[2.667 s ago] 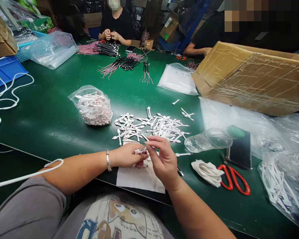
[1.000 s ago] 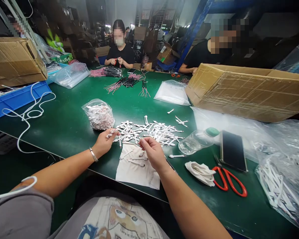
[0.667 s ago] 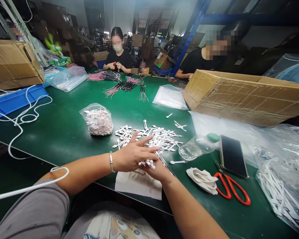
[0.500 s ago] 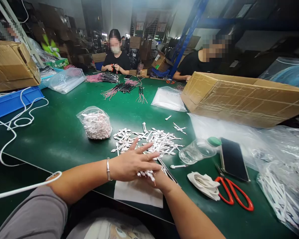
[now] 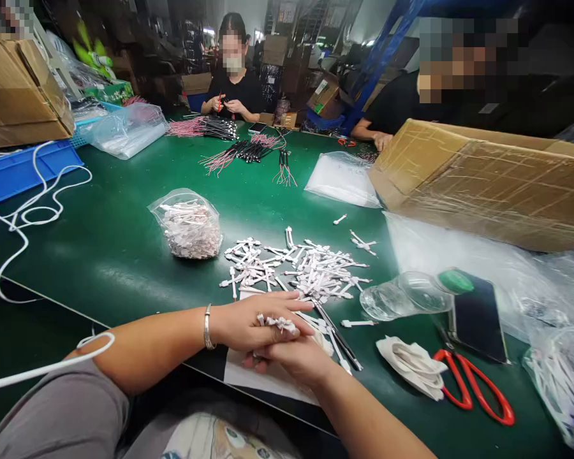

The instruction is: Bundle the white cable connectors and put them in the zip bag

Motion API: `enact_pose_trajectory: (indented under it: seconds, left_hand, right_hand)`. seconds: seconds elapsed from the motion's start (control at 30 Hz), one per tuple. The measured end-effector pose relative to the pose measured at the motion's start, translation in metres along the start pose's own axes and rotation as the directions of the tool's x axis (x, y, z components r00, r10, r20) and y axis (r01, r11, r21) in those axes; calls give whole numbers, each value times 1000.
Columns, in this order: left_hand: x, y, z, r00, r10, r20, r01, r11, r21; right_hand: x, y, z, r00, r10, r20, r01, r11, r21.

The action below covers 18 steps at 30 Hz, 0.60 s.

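My left hand (image 5: pixel 256 322), with a bracelet at the wrist, reaches across onto my right hand (image 5: pixel 299 357). Between the two palms sits a small bunch of white connector pieces (image 5: pixel 280 324). The left fingers are stretched out, with the bunch near the thumb. My right hand lies under it, its fingers mostly hidden. Both are above a white sheet (image 5: pixel 253 376) at the table's near edge. Just beyond lies a loose pile of white connector pieces (image 5: pixel 320 271). Black tweezers (image 5: pixel 337 335) rest right of the hands.
A filled clear bag (image 5: pixel 191 229) stands left of the pile. To the right are a bottle (image 5: pixel 406 296), a phone (image 5: pixel 478 319), red-handled scissors (image 5: pixel 478 389) and a white cloth bundle (image 5: pixel 411 366). A large carton (image 5: pixel 483 185) stands behind. Two people sit across the table.
The left hand has turned and its fingers now point right, showing the white bunch between the hands. The camera view has shifted slightly.
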<state>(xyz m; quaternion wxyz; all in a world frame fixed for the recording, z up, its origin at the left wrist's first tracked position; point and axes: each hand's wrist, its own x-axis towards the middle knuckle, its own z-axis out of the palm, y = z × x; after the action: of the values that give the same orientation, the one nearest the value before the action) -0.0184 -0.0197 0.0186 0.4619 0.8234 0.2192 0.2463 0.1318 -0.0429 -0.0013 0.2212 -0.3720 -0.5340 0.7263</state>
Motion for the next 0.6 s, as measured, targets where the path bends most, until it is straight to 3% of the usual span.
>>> enact_pose_trajectory:
  seconds: [0.07, 0.13, 0.23, 0.4, 0.47, 0.6]
  left_hand:
    - [2, -7, 3, 996, -83, -25, 79, 987, -140]
    - [4, -11, 6, 981, -191, -38, 172, 942, -288]
    - [5, -13, 9, 950, -312, -18, 268, 841, -470]
    - [4, -14, 7, 906, -422, 15, 350, 732, -584]
    - [5, -15, 6, 887, -461, -11, 355, 698, -623]
    - [7, -18, 6, 878, -470, -91, 297, 683, -667]
  right_hand:
    - [3, 4, 0, 980, 191, 53, -198, 957, 212]
    - [6, 5, -4, 961, 266, 81, -278, 908, 313]
    - [6, 7, -13, 954, 278, 111, -300, 878, 374]
    - [3, 4, -17, 926, 258, 275, -364, 804, 470]
    - [4, 3, -16, 926, 284, 247, -374, 777, 507]
    - [9, 0, -12, 957, 281, 67, -270, 788, 554]
